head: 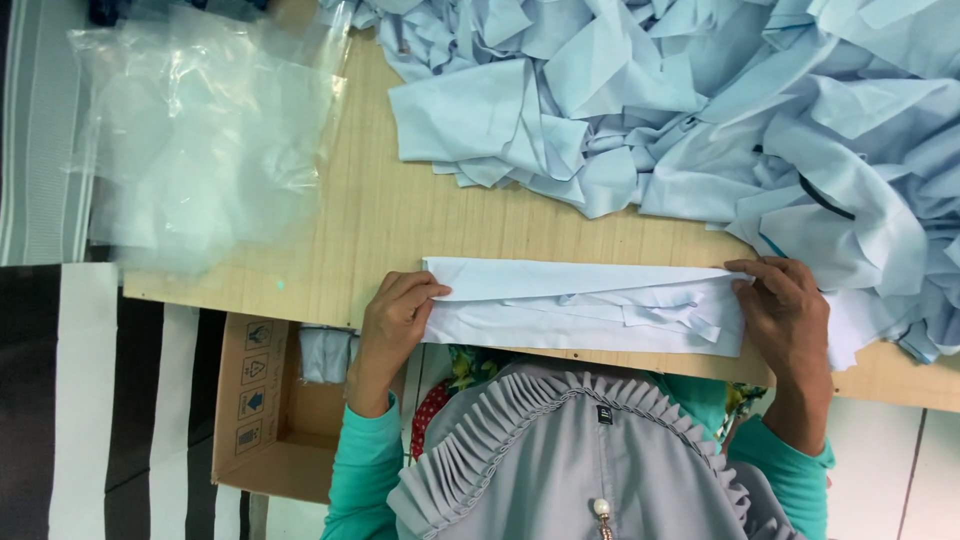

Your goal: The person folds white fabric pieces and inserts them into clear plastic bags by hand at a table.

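Note:
A long folded stack of pale blue fabric pieces lies along the near edge of the wooden table. My left hand grips its left end, thumb on top and fingers curled over the edge. My right hand holds the right end, fingers pressing down on the cloth. Both arms wear teal sleeves. A grey pleated head covering fills the bottom of the view, under the fabric's near edge.
A big loose pile of pale blue fabric pieces covers the table's far right. Clear plastic bags lie at the far left. An open cardboard box with a blue cloth piece inside sits below the table's left side, next to black-and-white striped material.

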